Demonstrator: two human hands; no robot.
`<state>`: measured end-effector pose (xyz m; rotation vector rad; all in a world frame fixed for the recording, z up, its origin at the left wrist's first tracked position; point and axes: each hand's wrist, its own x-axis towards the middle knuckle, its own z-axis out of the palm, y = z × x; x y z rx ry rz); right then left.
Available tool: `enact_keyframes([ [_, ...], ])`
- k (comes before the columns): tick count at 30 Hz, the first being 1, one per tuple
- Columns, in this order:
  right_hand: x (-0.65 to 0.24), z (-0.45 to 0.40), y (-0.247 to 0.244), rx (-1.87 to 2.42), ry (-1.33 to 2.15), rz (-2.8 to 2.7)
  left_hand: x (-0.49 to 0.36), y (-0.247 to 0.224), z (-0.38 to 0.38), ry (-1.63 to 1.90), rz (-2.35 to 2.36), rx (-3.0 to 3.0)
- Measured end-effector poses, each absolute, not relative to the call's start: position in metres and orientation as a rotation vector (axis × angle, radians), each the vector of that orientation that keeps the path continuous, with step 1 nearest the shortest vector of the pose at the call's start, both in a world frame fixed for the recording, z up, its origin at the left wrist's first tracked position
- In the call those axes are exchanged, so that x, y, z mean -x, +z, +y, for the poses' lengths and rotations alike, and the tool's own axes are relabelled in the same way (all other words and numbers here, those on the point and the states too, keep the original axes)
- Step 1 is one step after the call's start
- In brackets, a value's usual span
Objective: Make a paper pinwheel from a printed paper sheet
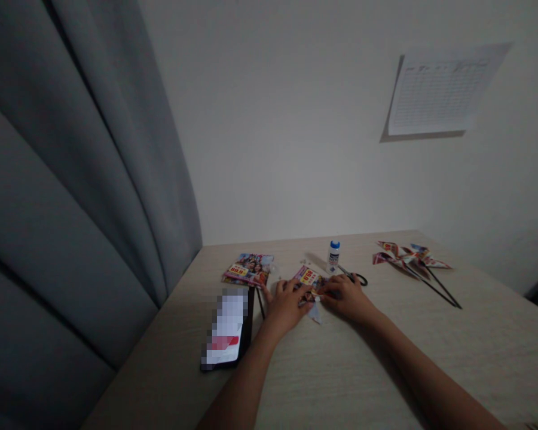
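Near the middle of the table, both hands press flat on a printed paper piece: left hand spread over its near side, right hand pinning the right edge. With scissors and glue bottle just behind, a careless wrist could tip the bottle. Open tabletop lies toward the viewer; the phone crowds the left.

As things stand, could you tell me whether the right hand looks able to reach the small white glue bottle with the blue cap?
Probably yes: the right hand rests just short of the small white glue bottle with the blue cap; only black-handled scissors lie between, flat on the table.
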<state>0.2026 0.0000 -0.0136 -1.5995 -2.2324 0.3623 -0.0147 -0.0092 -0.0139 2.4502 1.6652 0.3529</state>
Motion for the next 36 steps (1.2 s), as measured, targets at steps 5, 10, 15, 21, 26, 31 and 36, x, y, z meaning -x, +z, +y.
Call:
enact_keyframes([
  [5,-0.2027,0.0002,-0.0122,1.595,0.352,-2.238,0.0137,-0.0130,-0.0096,0.339,1.664,-2.454],
  [10,-0.2019,-0.0010,-0.0123,1.599,0.350,-2.227,0.0142,-0.0110,-0.0086,0.293,1.672,-2.446],
  [15,-0.2018,-0.0022,-0.0120,1.581,0.344,-2.220,0.0139,-0.0127,-0.0079,0.327,1.662,-2.433],
  [21,-0.2024,-0.0011,-0.0124,1.587,0.358,-2.217,0.0117,-0.0142,-0.0090,0.331,1.687,-2.449],
  [26,-0.2019,-0.0011,-0.0118,1.599,0.357,-2.220,0.0116,-0.0140,-0.0083,0.372,1.687,-2.433],
  [31,-0.2017,-0.0018,-0.0087,1.612,0.370,-2.239,0.0113,-0.0133,-0.0092,0.343,1.668,-2.456],
  [36,-0.2012,-0.0017,-0.0080,1.625,0.384,-2.244,0.0115,-0.0092,-0.0113,0.284,1.671,-2.480],
])
